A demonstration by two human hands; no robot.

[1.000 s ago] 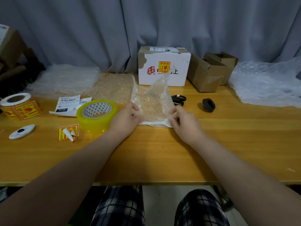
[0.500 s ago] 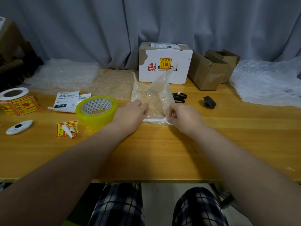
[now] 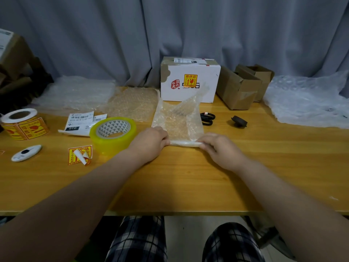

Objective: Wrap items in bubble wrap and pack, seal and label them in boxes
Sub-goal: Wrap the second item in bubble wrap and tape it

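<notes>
Bubble wrap (image 3: 176, 121): one clear sheet, lying on the surface (image 3: 188, 182) at centre, in front of the white box (image 3: 196, 91). Its near edge is rolled into a tight white tube that rests on the wood; the far part stands up crumpled against the box front. What the tube encloses cannot be told.

Left hand (image 3: 151, 142): at the tube's left end, fingers (image 3: 164, 140) curled and pressed together, gripping the wrap.

Right hand (image 3: 221, 149): at the tube's right end, fingers (image 3: 205, 144) bent, pinching the wrap.

Tape (image 3: 113, 133): yellow roll, lying flat, just left of the left hand.

Scissors (image 3: 207, 118): black handles, just right of the sheet.

Black part (image 3: 238, 121): small and round, right of the scissors and apart from them.

Brown boxes (image 3: 238, 89): two, open, beside the white box on its right.

Spare wrap: a sheet (image 3: 134, 103) left of the white box, a paler pile (image 3: 75, 93) beyond it, another pile (image 3: 307, 103) at far right.

Labels (image 3: 80, 121): printed slips behind the tape.

Sticker (image 3: 80, 154): red and yellow, one corner peeled, near the tape.

Sticker roll (image 3: 22, 124): far left.

White cutter (image 3: 26, 152): in front of the sticker roll.
</notes>
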